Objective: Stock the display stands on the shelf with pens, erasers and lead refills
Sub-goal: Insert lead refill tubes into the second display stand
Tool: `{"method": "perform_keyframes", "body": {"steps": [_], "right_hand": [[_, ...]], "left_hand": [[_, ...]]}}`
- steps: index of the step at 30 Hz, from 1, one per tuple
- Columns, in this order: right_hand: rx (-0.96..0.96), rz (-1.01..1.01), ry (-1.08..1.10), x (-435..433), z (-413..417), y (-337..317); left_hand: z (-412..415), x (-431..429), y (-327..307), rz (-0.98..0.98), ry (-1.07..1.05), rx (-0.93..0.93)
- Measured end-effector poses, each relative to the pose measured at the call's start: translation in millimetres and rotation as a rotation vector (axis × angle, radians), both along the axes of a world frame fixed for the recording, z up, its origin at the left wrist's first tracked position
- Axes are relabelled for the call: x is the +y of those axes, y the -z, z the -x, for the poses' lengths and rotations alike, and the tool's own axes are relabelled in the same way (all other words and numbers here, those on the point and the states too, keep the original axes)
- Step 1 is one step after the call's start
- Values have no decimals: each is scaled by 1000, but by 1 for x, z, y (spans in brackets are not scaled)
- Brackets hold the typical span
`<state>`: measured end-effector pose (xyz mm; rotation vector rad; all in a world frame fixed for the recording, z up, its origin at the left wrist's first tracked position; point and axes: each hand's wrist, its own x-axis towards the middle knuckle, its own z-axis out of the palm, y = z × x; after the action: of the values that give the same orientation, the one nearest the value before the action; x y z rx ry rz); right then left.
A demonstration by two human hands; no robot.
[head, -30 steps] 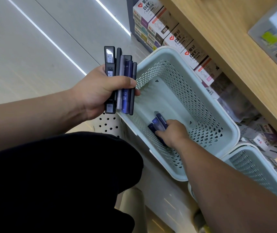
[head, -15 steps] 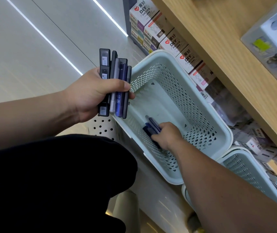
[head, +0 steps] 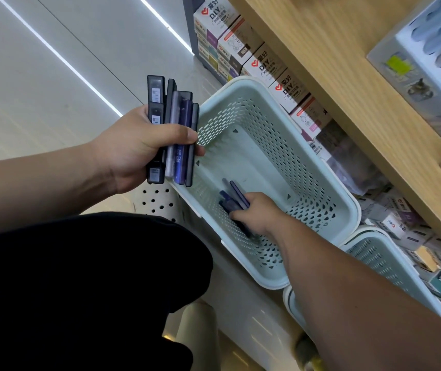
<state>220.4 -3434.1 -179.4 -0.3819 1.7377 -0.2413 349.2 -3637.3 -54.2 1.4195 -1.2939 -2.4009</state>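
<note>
My left hand (head: 136, 148) grips a fanned bundle of lead refill cases (head: 176, 124), dark and blue, thumb across them, just left of the pale green basket (head: 329, 188). My right hand (head: 259, 212) is down inside that basket, its fingers curled round several dark blue refill cases (head: 234, 200) on the basket floor. The rest of the basket floor shows bare.
A second pale green basket (head: 374, 253) sits lower right. A wooden shelf edge (head: 347, 84) runs diagonally above, with boxed DIY goods (head: 267, 65) stacked under it and a white display stand (head: 438, 49) on top. My dark-clad knee (head: 80, 285) fills the lower left.
The view has shifted slightly. My right hand stays in the basket, closing round the blue cases; my left hand keeps its bundle.
</note>
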Motion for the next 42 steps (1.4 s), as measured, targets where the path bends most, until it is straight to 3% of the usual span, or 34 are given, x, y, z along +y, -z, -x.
{"method": "perform_keyframes", "body": {"steps": [6,11,19,26,32,42], "right_hand": [[-37,54,-6,-1,2,-9],[-56,66,-162,-7,0,-21],[-126,45,-230,-7,4,-30],[-173,51,-18,-3,6,-25],[-238,98,439,-27,6,-8],[-76,85,521,-65,-16,23]], "left_hand": [[2,2,-3,10,1,-24],[4,2,-5,28,13,-37],[4,2,-4,26,11,-59],[0,-2,-3,-40,6,-36],[-1,-5,-4,-104,-1,-1],[-3,-11,3,-138,-6,6]]}}
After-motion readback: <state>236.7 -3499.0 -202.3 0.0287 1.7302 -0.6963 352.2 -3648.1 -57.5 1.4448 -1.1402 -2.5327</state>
